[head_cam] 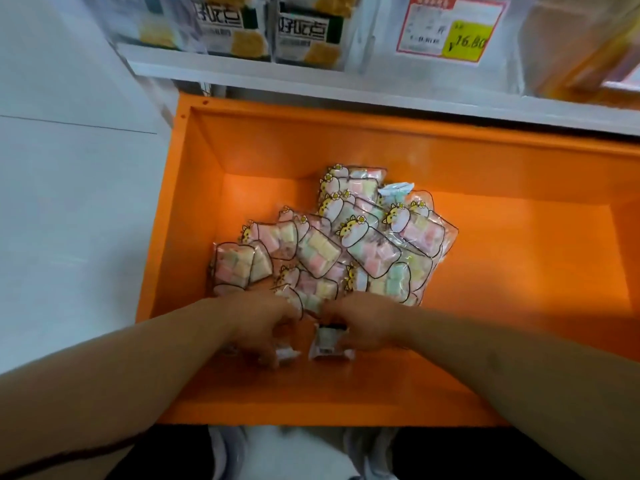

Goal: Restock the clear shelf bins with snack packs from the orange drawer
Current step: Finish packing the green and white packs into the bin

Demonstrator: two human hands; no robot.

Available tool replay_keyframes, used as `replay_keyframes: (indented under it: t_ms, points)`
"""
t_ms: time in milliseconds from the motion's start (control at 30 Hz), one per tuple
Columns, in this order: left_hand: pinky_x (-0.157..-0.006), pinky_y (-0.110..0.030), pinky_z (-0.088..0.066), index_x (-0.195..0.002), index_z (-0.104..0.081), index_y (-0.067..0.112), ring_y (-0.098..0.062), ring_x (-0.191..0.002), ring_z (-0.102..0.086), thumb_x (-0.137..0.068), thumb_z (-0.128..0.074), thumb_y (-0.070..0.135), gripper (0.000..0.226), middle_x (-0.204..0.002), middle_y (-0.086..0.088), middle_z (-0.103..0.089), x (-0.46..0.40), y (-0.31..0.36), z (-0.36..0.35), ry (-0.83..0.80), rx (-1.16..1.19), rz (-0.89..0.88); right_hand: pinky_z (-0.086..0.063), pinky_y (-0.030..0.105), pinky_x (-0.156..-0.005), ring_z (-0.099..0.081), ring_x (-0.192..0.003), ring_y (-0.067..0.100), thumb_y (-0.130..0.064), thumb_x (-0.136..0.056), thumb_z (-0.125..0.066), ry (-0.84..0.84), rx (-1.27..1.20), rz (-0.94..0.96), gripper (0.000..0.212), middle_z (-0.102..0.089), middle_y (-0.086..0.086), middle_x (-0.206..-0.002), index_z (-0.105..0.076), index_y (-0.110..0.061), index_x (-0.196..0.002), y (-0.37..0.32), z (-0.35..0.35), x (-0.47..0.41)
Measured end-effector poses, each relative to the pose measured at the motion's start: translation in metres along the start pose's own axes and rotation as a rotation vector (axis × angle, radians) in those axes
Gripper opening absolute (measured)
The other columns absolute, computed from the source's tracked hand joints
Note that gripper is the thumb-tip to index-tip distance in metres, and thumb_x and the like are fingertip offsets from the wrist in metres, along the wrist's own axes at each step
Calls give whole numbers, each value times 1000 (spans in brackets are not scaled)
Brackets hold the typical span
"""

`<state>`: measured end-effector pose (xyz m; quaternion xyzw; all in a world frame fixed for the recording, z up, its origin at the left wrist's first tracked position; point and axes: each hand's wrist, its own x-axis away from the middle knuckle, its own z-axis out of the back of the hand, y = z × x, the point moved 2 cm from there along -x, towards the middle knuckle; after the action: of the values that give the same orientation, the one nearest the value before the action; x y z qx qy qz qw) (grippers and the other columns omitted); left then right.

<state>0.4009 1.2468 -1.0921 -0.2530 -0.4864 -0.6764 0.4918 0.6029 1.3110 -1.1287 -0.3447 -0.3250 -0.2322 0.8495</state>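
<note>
- The right hand (pixel 363 325) has its fingers curled around a small pack (pixel 327 344) near the front of the drawer (pixel 519 258).
- The left hand (pixel 266 323) reaches down beside it; its fingers touch another pack (pixel 287 355), but I cannot tell if they grip it.
- The pile of packs (pixel 349 244) lies just behind both hands, near the left wall.
- Above the back edge, the shelf (pixel 242 72) carries bins (pixel 308 29) and a price tag (pixel 450 27).

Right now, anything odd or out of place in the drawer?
Mostly no. The snack packs lie in a loose overlapping heap in the orange drawer, not in rows. One pale blue pack at the back differs from the rest. Nothing looks spilled or torn.
</note>
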Motion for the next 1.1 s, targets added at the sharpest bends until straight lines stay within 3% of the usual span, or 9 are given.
replay_keyframes:
  t_ms: [133, 300, 367, 567, 700, 767, 833, 967, 1100]
  points:
    - [-88, -39, -60, -139, -59, 24, -20, -112, -66, -83, -86, 24, 62, -130, 0, -67, -3, -3, -8, 15, 12, 27, -55, 40, -79, -61, -98, 23, -29, -86, -80, 7, -23, -28, 42, -66, 5, -111, -60, -18, -121, -4, -1, -1]
    - [-84, -41, -62, -141, -61, 21, -20, -105, -69, -88, -76, 11, 56, -123, -2, -71, 1, 0, -8, 67, 38, 34, -49, 35, -58, -60, -71, 18, -32, -83, -75, -83, -42, -57, 15, -66, 1, -80, -72, -19, -88, -5, -10, 0]
    - [-81, -44, -63, -128, -69, 18, -18, -98, -70, -88, -76, 9, 42, -112, -1, -73, 2, -2, -10, 102, 64, 45, -46, 36, -56, -61, -68, 24, -41, -82, -70, -54, -86, -59, 27, -64, 6, -75, -68, -15, -79, -7, -6, 4]
    - [-78, -28, -61, -121, -72, 27, -5, -93, -67, -92, -74, 14, 32, -110, 9, -69, 21, -8, 15, 321, 301, 130, -49, 35, -59, -61, -68, 21, -29, -96, -66, 21, -331, -222, 25, -68, 13, -91, -63, -9, -110, -12, 45, 31]
    - [-60, -17, -54, -113, -77, 25, -3, -78, -69, -94, -74, 17, 21, -96, 12, -72, 48, -7, 55, 515, 615, 142, -49, 30, -61, -55, -64, 19, -30, -98, -66, 164, -594, -293, 30, -57, 12, -91, -62, -6, -116, -15, 91, 56]
    - [-73, -26, -63, -111, -77, 20, -12, -84, -75, -94, -75, 13, 18, -99, 3, -76, 64, 2, 74, 617, 828, 95, -65, 42, -74, -72, -73, 25, -33, -95, -71, 263, -801, -295, 26, -58, 11, -102, -64, -18, -115, -24, 111, 73]
    - [-79, -36, -66, -108, -75, 17, -20, -87, -78, -92, -78, 12, 17, -104, -7, -77, 82, 15, 91, 685, 1020, 40, -64, 56, -83, -76, -92, 35, -30, -95, -75, 379, -1042, -259, 32, -59, 16, -122, -60, -19, -121, -38, 131, 93]
    - [-96, -42, -61, -107, -80, 31, -17, -110, -73, -90, -81, 42, 21, -120, 3, -76, 125, 47, 120, 810, 1161, -101, -63, 57, -84, -73, -80, 31, -16, -98, -74, 587, -1384, -80, 33, -76, 16, -96, -52, 0, -118, -69, 168, 132]
    - [-96, -32, -60, -118, -76, 37, -9, -112, -69, -100, -70, 24, 22, -121, 2, -71, 178, 75, 135, 939, 1172, -282, -63, 55, -83, -68, -113, 53, -14, -100, -68, 705, -1513, 68, 45, -67, 35, -125, -49, 9, -134, -95, 193, 168]
